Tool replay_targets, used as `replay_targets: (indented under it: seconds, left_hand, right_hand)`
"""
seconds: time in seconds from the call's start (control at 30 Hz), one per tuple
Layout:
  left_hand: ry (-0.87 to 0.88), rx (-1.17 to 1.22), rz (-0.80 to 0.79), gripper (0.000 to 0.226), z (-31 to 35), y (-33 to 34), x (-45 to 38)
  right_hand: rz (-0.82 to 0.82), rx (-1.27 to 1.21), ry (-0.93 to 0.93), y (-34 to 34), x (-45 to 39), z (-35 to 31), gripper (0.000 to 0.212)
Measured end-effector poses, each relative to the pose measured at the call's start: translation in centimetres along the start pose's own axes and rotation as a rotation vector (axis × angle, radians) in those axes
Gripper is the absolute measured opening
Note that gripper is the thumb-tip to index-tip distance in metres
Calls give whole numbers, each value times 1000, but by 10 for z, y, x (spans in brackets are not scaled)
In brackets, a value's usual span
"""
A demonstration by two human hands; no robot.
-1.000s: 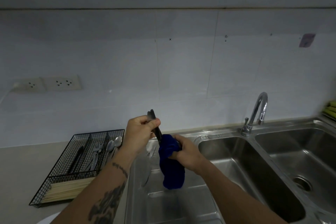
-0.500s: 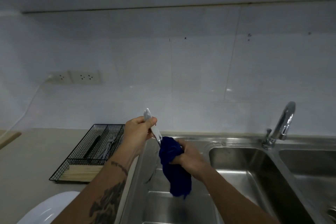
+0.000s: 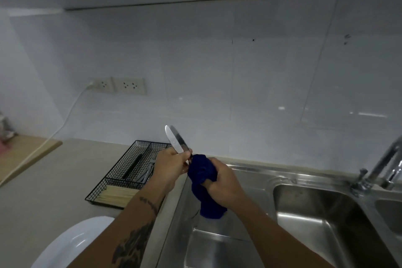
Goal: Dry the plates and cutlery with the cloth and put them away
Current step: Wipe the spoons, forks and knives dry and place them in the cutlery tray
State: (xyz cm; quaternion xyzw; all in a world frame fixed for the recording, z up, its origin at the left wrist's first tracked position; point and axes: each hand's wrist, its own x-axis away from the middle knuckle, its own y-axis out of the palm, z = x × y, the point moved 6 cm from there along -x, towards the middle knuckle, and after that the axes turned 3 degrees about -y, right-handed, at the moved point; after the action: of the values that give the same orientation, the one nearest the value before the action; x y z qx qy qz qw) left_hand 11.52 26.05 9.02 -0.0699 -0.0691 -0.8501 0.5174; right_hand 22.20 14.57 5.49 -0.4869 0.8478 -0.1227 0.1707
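My left hand (image 3: 170, 164) grips two table knives (image 3: 175, 140) with their blades pointing up and away. Their lower ends run into a dark blue cloth (image 3: 203, 183) that my right hand (image 3: 221, 183) grips bunched around them. Both hands are over the steel draining board (image 3: 217, 246). A black wire cutlery tray (image 3: 121, 174) on the counter to the left holds forks, other cutlery and pale chopsticks. A white plate (image 3: 71, 243) lies at the bottom left, partly behind my left forearm.
A steel sink basin (image 3: 322, 224) lies to the right, with a chrome tap (image 3: 382, 167) at its back. Wall sockets (image 3: 118, 86) with a white cable sit above the counter. A wooden board (image 3: 24, 150) is at the far left.
The view has swung left and down, so the tap sits near the right edge and more of the plate shows. The knives have tilted slightly; both hands keep their grips.
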Motion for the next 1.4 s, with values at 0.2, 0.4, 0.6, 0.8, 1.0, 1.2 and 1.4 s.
replay_targets:
  seconds: [0.2, 0.4, 0.6, 0.8, 1.0, 1.2, 1.4]
  left_hand:
    - [-1, -73, -77, 6, -4, -30, -43]
    - [32, -98, -104, 14, -2, -59, -78]
    - [-32, 16, 29, 19, -1, -132, -136]
    - [-70, -136, 89, 13, -15, -200, -198]
    - [-86, -437, 125, 19, -36, -226, -253]
    - [-164, -641, 33, 26, -54, -222, -298]
    - [-204, -881, -52, 25, -67, -218, -320]
  right_hand:
    - [-65, 203, 47, 30, -14, -2, 17]
    - [7, 391, 8, 71, -42, -14, 32]
    - [-64, 758, 59, 100, -51, 2, 54]
    - [27, 676, 102, 80, -79, -18, 56]
    - [66, 506, 109, 78, -98, -16, 53]
    - [-16, 526, 220, 77, -100, 11, 56]
    - [9, 536, 343, 54, -94, 36, 52]
